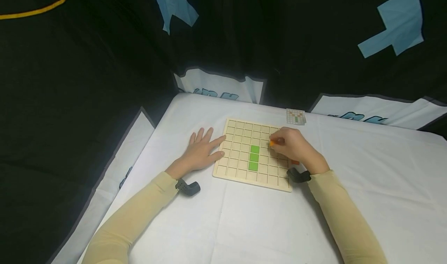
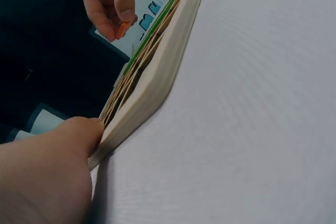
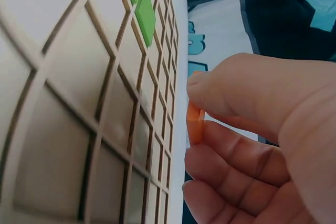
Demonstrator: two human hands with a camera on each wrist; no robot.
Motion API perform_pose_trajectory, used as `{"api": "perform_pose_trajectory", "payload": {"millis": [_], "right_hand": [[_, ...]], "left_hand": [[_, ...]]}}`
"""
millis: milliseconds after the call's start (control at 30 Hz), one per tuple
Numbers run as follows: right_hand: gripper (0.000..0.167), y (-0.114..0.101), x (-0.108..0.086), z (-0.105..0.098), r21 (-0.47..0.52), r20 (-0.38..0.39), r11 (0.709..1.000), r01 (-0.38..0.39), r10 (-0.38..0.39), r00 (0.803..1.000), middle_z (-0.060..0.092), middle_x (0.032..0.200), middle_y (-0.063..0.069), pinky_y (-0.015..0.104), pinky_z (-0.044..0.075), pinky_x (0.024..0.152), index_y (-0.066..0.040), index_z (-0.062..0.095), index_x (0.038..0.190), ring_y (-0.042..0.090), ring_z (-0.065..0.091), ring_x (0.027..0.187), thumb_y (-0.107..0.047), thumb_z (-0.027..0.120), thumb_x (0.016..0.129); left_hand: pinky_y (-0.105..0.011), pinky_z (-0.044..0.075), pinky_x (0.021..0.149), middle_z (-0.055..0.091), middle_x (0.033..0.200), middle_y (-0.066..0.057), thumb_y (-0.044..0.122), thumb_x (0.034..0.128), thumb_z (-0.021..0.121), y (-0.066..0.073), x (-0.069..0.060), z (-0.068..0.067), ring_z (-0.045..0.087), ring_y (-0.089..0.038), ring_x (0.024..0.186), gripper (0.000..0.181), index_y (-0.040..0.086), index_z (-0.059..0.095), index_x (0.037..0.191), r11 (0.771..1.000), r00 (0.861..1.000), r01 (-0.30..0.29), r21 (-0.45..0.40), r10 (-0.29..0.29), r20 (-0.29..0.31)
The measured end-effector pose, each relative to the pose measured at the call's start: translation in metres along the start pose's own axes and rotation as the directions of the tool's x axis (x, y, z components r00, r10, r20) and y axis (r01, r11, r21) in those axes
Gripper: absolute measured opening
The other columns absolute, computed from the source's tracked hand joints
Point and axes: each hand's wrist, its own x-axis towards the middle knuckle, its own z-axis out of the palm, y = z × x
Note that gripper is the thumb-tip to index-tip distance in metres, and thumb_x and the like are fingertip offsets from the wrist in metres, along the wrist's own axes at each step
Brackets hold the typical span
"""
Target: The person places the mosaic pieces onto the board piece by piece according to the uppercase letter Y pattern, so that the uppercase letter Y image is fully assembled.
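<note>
A wooden grid board [image 1: 241, 174] lies on the white table, with several green tiles [image 1: 253, 165] in one column of its squares. Thumb and fingers of the right hand [image 1: 295, 143] pinch an orange tile [image 1: 271, 143] over the board's right part; the right wrist view shows the orange tile [image 3: 195, 121] on edge between thumb and fingers. The left hand [image 1: 200, 151] lies spread at the board's left edge, its thumb and index finger touching it. In the left wrist view the left hand [image 2: 52, 166] touches the board's side [image 2: 157, 85].
A small card [image 1: 295, 117] printed with a grid and coloured squares lies beyond the board's far right corner. Something orange-red [image 1: 295, 162] shows beside the board's right edge, partly hidden by the right wrist. Dark cloth [image 1: 223, 42] hangs behind the table.
</note>
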Motion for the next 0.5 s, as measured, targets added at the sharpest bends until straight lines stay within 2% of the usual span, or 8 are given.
{"api": "perform_pose_trajectory", "payload": {"millis": [400,500], "right_hand": [[0.023,-0.013,0.017,0.012,0.042,0.007,0.997,0.057,-0.058,0.998,0.076,0.104,0.015,0.044,0.058,0.090,0.002,0.077,0.110,0.027,0.067,0.095,-0.003,0.074,0.087],[0.020,-0.016,0.022,0.015,0.044,0.012,0.996,0.074,-0.075,0.997,0.076,0.102,0.013,0.042,0.057,0.087,0.000,0.078,0.107,0.025,0.065,0.092,-0.004,0.074,0.088]], "left_hand": [[-0.067,-0.002,0.126,0.009,0.171,-0.022,0.054,0.1033,0.046,-0.002,0.001,0.002,-0.003,-0.049,0.157,0.063,0.030,0.033,0.161,1.000,1.000,0.007,0.005,-0.007,0.010],[-0.067,-0.002,0.126,0.009,0.171,-0.022,0.053,0.1034,0.045,-0.002,0.002,0.002,-0.003,-0.049,0.157,0.063,0.030,0.033,0.161,1.000,1.000,0.005,0.005,-0.005,0.008]]}}
